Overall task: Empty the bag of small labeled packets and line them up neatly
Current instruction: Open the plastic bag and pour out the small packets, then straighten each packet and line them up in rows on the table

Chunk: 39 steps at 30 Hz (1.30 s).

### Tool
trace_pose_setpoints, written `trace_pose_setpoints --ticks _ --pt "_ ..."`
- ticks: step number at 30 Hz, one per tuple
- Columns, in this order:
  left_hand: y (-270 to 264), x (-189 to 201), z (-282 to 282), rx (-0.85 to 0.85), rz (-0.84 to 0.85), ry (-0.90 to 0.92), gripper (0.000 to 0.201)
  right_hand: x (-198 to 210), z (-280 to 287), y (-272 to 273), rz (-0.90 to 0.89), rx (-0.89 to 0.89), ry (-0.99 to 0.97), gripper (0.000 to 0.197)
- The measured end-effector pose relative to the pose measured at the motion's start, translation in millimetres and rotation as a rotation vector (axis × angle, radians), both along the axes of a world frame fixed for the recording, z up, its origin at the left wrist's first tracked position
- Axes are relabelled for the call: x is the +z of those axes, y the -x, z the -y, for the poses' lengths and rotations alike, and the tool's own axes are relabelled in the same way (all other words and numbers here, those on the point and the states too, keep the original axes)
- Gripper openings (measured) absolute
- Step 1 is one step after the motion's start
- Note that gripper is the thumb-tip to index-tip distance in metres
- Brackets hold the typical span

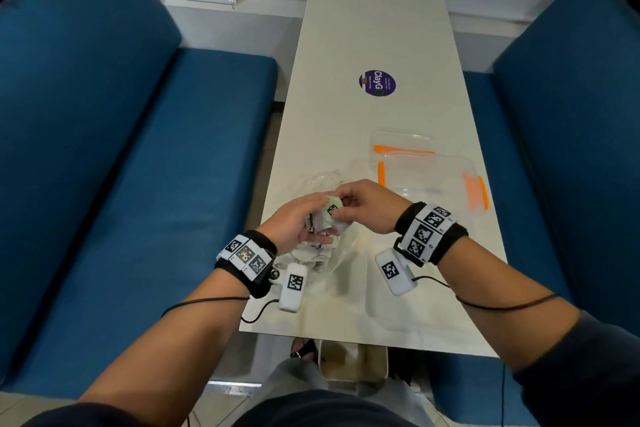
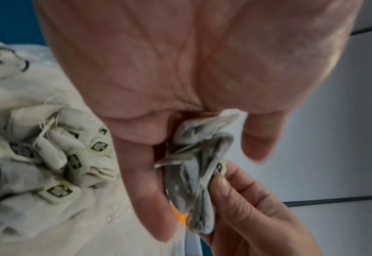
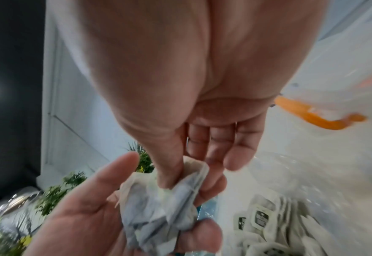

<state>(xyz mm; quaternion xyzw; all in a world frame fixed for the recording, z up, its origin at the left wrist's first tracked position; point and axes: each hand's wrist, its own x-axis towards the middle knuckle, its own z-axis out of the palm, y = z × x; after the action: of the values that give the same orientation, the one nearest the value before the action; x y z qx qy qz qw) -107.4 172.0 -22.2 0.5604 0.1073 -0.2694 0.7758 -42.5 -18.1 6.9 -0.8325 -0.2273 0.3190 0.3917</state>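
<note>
A clump of small white packets (image 1: pixel 331 216) with black-printed labels is held between both hands above the table's near end. My left hand (image 1: pixel 310 222) cups the clump (image 3: pixel 158 213) from the left, its fingers curled round the lower part. My right hand (image 1: pixel 343 209) pinches the top of the clump (image 2: pixel 199 173) between thumb and forefinger. Below the hands lies the crumpled clear plastic bag (image 1: pixel 323 262) with several more labeled packets (image 2: pixel 55 155) inside, also seen as packets in the bag (image 3: pixel 266 225) in the right wrist view.
A clear plastic box with orange clips (image 1: pixel 436 180) and its lid (image 1: pixel 401 142) sit on the white table (image 1: pixel 374 28) just right of and beyond the hands. A purple round sticker (image 1: pixel 377 83) is farther back. Blue benches (image 1: pixel 121 149) flank both sides.
</note>
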Motion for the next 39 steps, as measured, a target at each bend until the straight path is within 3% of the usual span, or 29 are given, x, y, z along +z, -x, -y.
trace_pose_setpoints --ticks 3,9,12,16,21,27,30,39 --pt "2 -3 12 -0.092 0.088 -0.087 0.034 -7 13 9 -0.011 -0.136 -0.065 0.019" --pt "3 -1 36 -0.042 0.151 -0.25 0.019 -14 49 30 -0.01 -0.388 -0.13 0.017" --pt "3 0 46 -0.038 0.163 -0.298 0.017 -15 70 43 -0.04 -0.393 -0.121 0.009" --pt "6 1 67 -0.03 0.163 -0.333 0.018 -22 94 55 -0.057 -0.345 -0.061 0.018" --pt "16 -6 96 0.045 0.072 -0.251 0.016 -35 122 62 -0.078 -0.361 -0.046 0.019" --pt "28 -24 118 0.276 -0.128 -0.086 0.02 -60 154 63 -0.138 -0.448 -0.036 0.019" --pt "33 -33 122 0.296 -0.158 -0.056 0.011 -82 158 58 -0.152 -0.503 -0.006 0.02" --pt "52 -60 123 0.294 -0.226 -0.113 0.011 -136 124 45 -0.233 -0.546 0.088 0.012"
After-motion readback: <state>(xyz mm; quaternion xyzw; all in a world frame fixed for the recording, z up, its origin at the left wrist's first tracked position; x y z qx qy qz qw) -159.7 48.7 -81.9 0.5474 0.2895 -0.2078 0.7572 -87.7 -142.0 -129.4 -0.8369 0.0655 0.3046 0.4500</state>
